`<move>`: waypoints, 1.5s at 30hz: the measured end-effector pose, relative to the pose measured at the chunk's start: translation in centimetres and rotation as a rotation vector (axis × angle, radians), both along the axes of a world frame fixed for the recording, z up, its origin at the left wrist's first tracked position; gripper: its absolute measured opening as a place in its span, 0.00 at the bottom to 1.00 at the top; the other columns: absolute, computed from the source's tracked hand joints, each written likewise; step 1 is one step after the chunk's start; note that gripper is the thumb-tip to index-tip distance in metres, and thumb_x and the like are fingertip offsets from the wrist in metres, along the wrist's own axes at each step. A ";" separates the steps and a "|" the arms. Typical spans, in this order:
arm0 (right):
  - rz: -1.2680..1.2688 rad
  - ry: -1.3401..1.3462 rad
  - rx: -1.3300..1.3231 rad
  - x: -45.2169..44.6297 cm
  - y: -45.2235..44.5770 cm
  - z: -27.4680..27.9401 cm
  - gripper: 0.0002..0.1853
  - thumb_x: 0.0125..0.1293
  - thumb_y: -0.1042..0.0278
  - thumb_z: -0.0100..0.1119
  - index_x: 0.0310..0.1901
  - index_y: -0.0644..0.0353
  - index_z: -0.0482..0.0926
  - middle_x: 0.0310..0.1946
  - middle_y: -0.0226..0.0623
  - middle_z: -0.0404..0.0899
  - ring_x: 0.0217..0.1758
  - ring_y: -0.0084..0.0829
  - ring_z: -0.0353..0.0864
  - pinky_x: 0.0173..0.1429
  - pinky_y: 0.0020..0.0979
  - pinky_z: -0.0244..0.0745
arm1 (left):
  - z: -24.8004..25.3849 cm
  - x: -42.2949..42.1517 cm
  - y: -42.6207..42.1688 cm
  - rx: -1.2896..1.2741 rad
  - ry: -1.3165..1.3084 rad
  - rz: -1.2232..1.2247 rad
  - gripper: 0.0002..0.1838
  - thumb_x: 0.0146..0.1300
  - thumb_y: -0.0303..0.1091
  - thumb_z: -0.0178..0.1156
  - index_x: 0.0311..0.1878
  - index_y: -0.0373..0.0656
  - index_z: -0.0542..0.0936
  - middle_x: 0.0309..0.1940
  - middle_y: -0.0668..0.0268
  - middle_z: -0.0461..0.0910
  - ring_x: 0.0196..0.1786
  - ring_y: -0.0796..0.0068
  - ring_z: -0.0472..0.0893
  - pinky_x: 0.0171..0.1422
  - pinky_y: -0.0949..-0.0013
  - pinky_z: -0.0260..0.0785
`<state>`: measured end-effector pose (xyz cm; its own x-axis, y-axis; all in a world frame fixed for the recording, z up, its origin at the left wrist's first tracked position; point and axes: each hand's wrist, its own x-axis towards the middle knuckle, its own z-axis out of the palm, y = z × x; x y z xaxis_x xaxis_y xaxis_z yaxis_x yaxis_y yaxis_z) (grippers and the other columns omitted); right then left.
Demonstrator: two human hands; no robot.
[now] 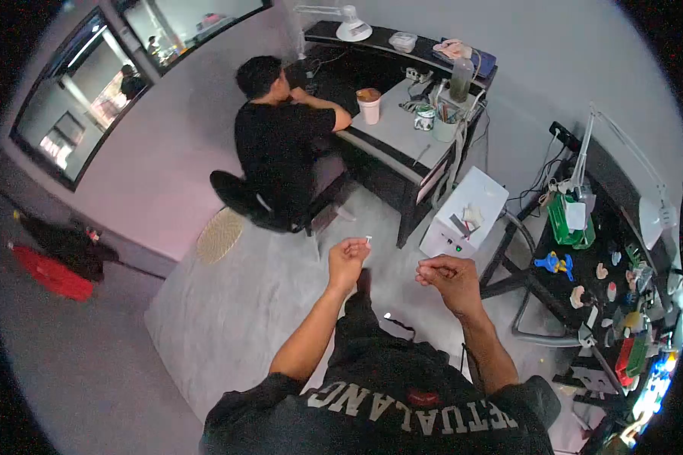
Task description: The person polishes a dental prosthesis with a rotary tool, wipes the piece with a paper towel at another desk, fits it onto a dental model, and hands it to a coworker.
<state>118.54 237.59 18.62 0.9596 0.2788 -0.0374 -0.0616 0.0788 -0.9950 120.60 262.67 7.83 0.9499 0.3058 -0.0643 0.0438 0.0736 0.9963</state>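
My left hand (347,265) is raised in front of my body, its fingertips pinched on a small white piece (368,240). To its right my right hand (449,279) is held up with thumb and fingertips pressed together; anything between them is too small to make out. The two hands are apart, above the grey floor (243,318). Just beyond my right hand is a white box (474,205) with a small green light and some pieces on top.
A person in black (281,144) sits at a desk (402,144) holding a pink cup (369,106), jars and a lamp (353,26). At right, a black workbench (601,262) carries a green bin (569,224), blue-yellow item (555,264) and dental models. A woven round mat (220,235) lies left.
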 end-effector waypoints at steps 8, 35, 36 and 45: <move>-0.230 0.180 -0.168 14.9 4.5 -4.2 0.07 0.71 0.78 0.65 0.45 0.74 0.85 0.37 0.44 0.89 0.37 0.31 0.89 0.46 0.32 0.86 | -9.5 33.0 1.5 0.479 -0.256 0.015 0.04 0.61 0.30 0.72 0.36 0.43 0.87 0.24 0.66 0.84 0.28 0.72 0.83 0.36 0.65 0.74; -0.448 0.532 -0.212 31.6 8.9 -5.8 0.08 0.70 0.76 0.67 0.46 0.72 0.85 0.37 0.45 0.88 0.38 0.33 0.90 0.45 0.33 0.86 | -14.2 60.9 -5.0 0.521 -0.174 0.126 0.11 0.66 0.34 0.68 0.44 0.35 0.86 0.37 0.50 0.86 0.42 0.49 0.85 0.45 0.50 0.76; -0.449 0.529 -0.210 31.4 8.9 -5.8 0.08 0.70 0.76 0.67 0.46 0.72 0.85 0.37 0.46 0.88 0.37 0.34 0.90 0.45 0.34 0.86 | -15.0 62.9 -5.9 0.408 -0.139 0.161 0.11 0.67 0.34 0.67 0.44 0.34 0.85 0.38 0.50 0.85 0.42 0.48 0.85 0.46 0.50 0.76; -0.659 0.667 -0.141 29.8 8.0 -5.6 0.10 0.70 0.74 0.68 0.46 0.73 0.84 0.37 0.48 0.88 0.37 0.36 0.89 0.46 0.36 0.86 | -12.5 77.4 -5.3 0.732 0.006 0.219 0.11 0.64 0.35 0.66 0.45 0.39 0.87 0.40 0.57 0.84 0.45 0.51 0.83 0.55 0.43 0.71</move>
